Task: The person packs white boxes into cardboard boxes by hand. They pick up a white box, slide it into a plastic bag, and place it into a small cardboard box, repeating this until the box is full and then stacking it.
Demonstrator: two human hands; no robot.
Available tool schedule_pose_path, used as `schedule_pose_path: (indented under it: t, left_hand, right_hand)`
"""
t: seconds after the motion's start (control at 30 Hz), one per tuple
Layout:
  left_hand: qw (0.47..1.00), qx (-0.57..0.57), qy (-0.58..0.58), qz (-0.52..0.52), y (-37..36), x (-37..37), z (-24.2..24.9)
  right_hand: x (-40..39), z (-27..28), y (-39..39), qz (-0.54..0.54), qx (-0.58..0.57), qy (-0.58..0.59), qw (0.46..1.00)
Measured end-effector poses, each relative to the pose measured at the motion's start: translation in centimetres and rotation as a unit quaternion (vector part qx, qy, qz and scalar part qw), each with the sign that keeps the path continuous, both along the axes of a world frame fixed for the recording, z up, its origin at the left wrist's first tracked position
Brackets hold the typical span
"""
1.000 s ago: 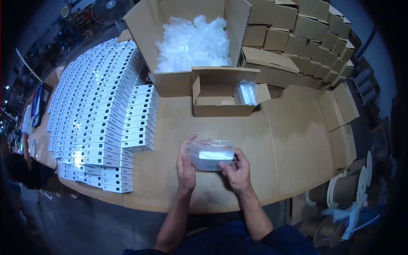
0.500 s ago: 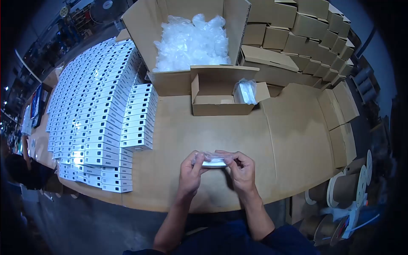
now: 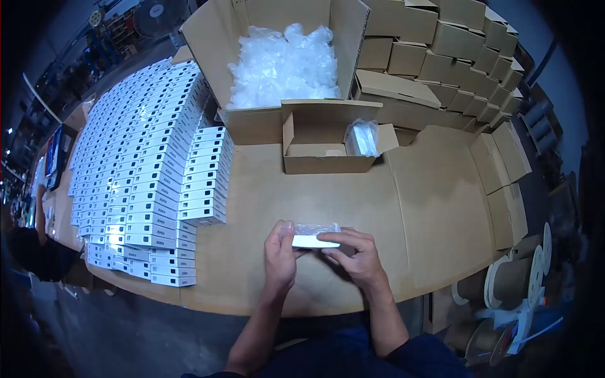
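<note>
Both of my hands hold a small white box (image 3: pixel 307 241) with clear plastic wrap (image 3: pixel 315 229) along its top, over the near part of the cardboard-covered table. My left hand (image 3: pixel 280 255) grips its left end, thumb on top. My right hand (image 3: pixel 359 254) pinches the right end between fingers and thumb. Beyond them stands an open brown carton (image 3: pixel 328 165), with a plastic-wrapped item (image 3: pixel 363 140) upright at its right end. Behind that, a large open carton (image 3: pixel 255 123) is full of crumpled clear plastic bags (image 3: pixel 283 66).
Tall stacks of white boxes (image 3: pixel 148 170) fill the left of the table (image 3: pixel 328 201). Brown cartons (image 3: pixel 457 41) are piled at the back right. Spools (image 3: pixel 510 280) stand at the lower right. At the far left is another person's arm (image 3: pixel 40 211).
The right hand's fingers have shifted onto the top of the white box, and more of its white side shows. The other person's arm at the far left has moved slightly.
</note>
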State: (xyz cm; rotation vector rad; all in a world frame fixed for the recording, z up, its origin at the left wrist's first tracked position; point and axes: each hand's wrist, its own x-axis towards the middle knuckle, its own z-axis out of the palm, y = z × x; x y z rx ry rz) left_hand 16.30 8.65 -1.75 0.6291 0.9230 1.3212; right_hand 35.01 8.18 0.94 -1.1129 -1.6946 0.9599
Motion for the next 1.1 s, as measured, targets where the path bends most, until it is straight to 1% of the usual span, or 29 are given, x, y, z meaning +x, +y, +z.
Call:
schedule_pose_path:
  t: [0.03, 0.07, 0.1, 0.13, 0.23, 0.27, 0.3, 0.33, 0.37, 0.4, 0.43, 0.53, 0.6, 0.63, 0.67, 0.77, 0.8, 0.9, 0.93, 1.0, 1.07, 1.1]
  left_hand:
    - [1.0, -0.019, -0.014, -0.006, -0.1, -0.1, 0.1]
    - [0.999, -0.037, -0.028, -0.013, -0.1, -0.2, 0.3]
    - [0.997, -0.054, -0.043, -0.021, 0.0, -0.3, 0.6]
    - [0.998, -0.042, -0.026, -0.039, 0.2, -0.5, 0.7]
    - [0.998, 0.006, -0.045, -0.033, 0.1, -0.7, 1.8]
    - [0.994, 0.011, -0.071, -0.088, 0.0, -1.4, 2.8]
    - [0.992, 0.084, 0.01, -0.099, 0.0, -1.4, 2.5]
    - [0.978, 0.155, 0.09, -0.11, -0.1, -1.3, 2.0]
    - [0.952, 0.225, 0.169, -0.119, -0.1, -1.3, 1.7]
    - [0.965, 0.171, 0.116, -0.16, -0.3, -1.6, 2.1]
    - [0.962, 0.174, 0.127, -0.167, -0.2, -1.8, 2.0]
    - [0.954, 0.181, 0.15, -0.188, 0.4, -2.3, 1.3]
    - [0.95, 0.181, 0.156, -0.201, 0.8, -2.8, 1.2]
    - [0.944, 0.189, 0.18, -0.199, 0.9, -3.0, 1.3]
    - [0.938, 0.199, 0.204, -0.199, 1.0, -3.1, 1.4]
    - [0.917, 0.217, 0.272, -0.197, 1.5, -3.4, 2.3]
    - [0.909, 0.221, 0.294, -0.195, 1.6, -3.5, 2.6]
    - [0.912, 0.208, 0.293, -0.197, 2.2, -3.4, 3.6]
    - [0.896, 0.231, 0.313, -0.213, 2.6, -3.6, 3.6]
    - [0.861, 0.275, 0.352, -0.244, 3.7, -4.1, 3.6]
    - [0.934, 0.187, 0.215, -0.217, 4.2, -3.4, 4.0]
    - [0.959, 0.142, 0.143, -0.201, 4.5, -3.2, 4.1]
  right_hand:
    - [0.1, -0.1, 0.0, -0.004, 0.006, -0.002, 1.0]
    - [-0.1, 0.0, 0.3, -0.01, 0.037, 0.007, 0.999]
    - [-0.1, 0.1, 0.3, -0.01, 0.02, 0.011, 1.0]
    - [0.0, 0.3, 0.4, -0.011, 0.005, 0.015, 1.0]
    - [0.7, 0.3, 0.4, -0.017, -0.031, 0.011, 0.999]
    - [0.8, 0.4, 0.6, -0.02, -0.035, 0.015, 0.999]
    - [0.9, 0.5, 0.6, -0.024, -0.04, 0.018, 0.999]
    - [0.9, 0.3, 0.6, -0.027, -0.074, 0.052, 0.996]
    - [0.8, 0.3, 0.6, -0.027, -0.078, 0.071, 0.994]
    - [0.7, 0.3, 0.6, -0.028, -0.082, 0.09, 0.992]
    - [0.7, 0.3, 0.6, -0.028, -0.087, 0.109, 0.99]
    - [0.7, 0.0, 0.6, -0.01, -0.077, 0.101, 0.992]
    - [1.0, -0.7, 0.7, 0.004, -0.059, 0.122, 0.991]
    - [1.1, -0.9, 0.7, 0.011, -0.051, 0.133, 0.99]
    - [1.3, -0.9, 1.1, 0.025, -0.018, 0.127, 0.991]
    - [1.5, 1.4, 1.5, -0.034, 0.089, -0.028, 0.995]
    - [1.3, 2.1, 1.4, -0.051, 0.091, -0.05, 0.993]
    - [2.1, 2.8, 1.8, 0.017, 0.134, -0.149, 0.98]
    - [2.2, 3.5, 1.8, 0.03, 0.15, -0.187, 0.97]
    - [2.3, 4.0, 2.3, 0.045, 0.168, -0.201, 0.964]
    - [2.5, 4.7, 3.3, 0.051, 0.201, -0.193, 0.959]
    - [2.7, 5.0, 3.9, 0.029, 0.204, -0.18, 0.962]
